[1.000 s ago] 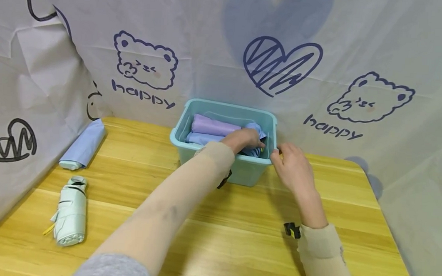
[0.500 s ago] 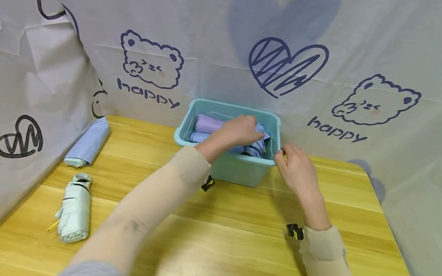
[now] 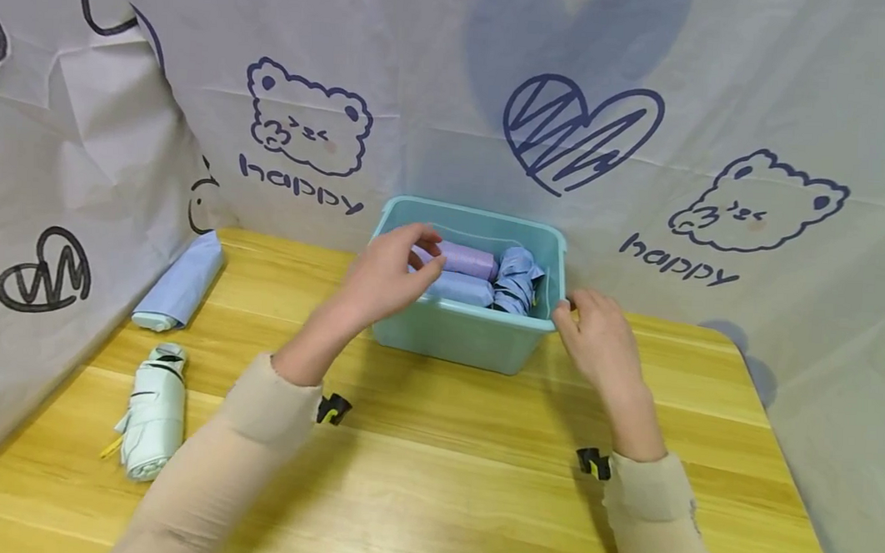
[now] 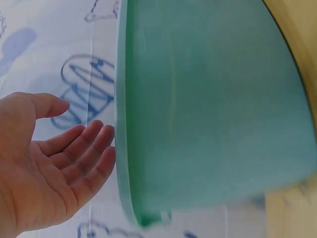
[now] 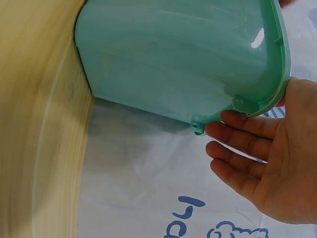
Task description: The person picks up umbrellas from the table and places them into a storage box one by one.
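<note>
A teal plastic bin (image 3: pixel 454 336) stands on the table against the backdrop. Inside lie a purple folded umbrella (image 3: pixel 467 260), a blue one (image 3: pixel 463 289) along the near wall, and a crumpled blue one with dark bands (image 3: pixel 516 282) across the right end. My left hand (image 3: pixel 390 272) hovers over the bin's left front edge, fingers loosely bent around nothing; in the left wrist view its palm (image 4: pixel 44 173) shows bare beside the rim. My right hand (image 3: pixel 599 339) holds the right front corner of the rim, thumb over it and fingers (image 5: pixel 242 139) outside.
At the left of the wooden table (image 3: pixel 432 476) lie a mint folded umbrella (image 3: pixel 153 416) with a yellow tag and a blue-sleeved bundle (image 3: pixel 181 284) with a pale end. A printed cloth (image 3: pixel 437 84) hangs behind and at both sides.
My left hand has let go of the banded blue umbrella, risen out of the bin's right end and moved left. The right hand stays at the rim. The view has shifted slightly.
</note>
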Demonstrator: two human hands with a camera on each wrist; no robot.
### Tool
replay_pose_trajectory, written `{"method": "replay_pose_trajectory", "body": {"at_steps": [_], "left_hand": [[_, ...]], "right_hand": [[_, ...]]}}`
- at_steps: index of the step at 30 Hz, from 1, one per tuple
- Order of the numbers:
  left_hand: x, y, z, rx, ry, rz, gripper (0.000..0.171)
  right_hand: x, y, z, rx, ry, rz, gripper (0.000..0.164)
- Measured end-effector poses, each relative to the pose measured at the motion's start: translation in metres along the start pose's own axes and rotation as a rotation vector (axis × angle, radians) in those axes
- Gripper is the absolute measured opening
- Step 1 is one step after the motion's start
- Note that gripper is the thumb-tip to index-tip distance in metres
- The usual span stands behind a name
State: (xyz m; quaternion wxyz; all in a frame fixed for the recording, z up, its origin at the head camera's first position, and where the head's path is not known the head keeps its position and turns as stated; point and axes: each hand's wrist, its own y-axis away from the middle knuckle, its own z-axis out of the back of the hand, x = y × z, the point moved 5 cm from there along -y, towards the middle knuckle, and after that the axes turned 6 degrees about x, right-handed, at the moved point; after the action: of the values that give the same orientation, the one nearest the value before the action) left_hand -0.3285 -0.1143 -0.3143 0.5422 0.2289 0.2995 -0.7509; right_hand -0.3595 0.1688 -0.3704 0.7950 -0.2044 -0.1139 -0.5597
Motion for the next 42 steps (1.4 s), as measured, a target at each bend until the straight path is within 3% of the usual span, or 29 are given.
{"method": "replay_pose_trajectory", "body": {"at_steps": [12, 17, 24, 30, 36, 39, 42], "left_hand": [[0.055, 0.082, 0.053, -0.226, -0.020, 0.092, 0.033], [0.082, 0.122, 0.068, -0.271, -0.044, 0.157, 0.036], [0.142, 0.169, 0.083, -0.204, -0.062, 0.376, 0.055], [0.186, 0.208, 0.092, -0.117, -0.196, 0.576, 0.077], [0.211, 0.229, 0.094, 0.057, -0.296, 0.717, 0.106], [0.218, 0.235, 0.091, 0.152, -0.296, 0.738, 0.115], [0.223, 0.240, 0.086, 0.209, -0.274, 0.742, 0.114]], "right_hand": [[-0.004, -0.001, 0.006, -0.012, -0.013, 0.004, 0.047], [-0.004, -0.001, 0.007, -0.012, -0.020, -0.003, 0.047], [-0.005, -0.001, 0.007, 0.002, -0.026, -0.012, 0.046], [-0.006, 0.000, 0.004, 0.005, -0.032, -0.008, 0.046], [-0.006, 0.000, 0.003, 0.002, -0.032, -0.005, 0.046], [-0.005, 0.000, 0.001, 0.002, -0.028, 0.003, 0.045], [-0.003, -0.001, -0.002, 0.005, -0.025, 0.007, 0.044]]}}
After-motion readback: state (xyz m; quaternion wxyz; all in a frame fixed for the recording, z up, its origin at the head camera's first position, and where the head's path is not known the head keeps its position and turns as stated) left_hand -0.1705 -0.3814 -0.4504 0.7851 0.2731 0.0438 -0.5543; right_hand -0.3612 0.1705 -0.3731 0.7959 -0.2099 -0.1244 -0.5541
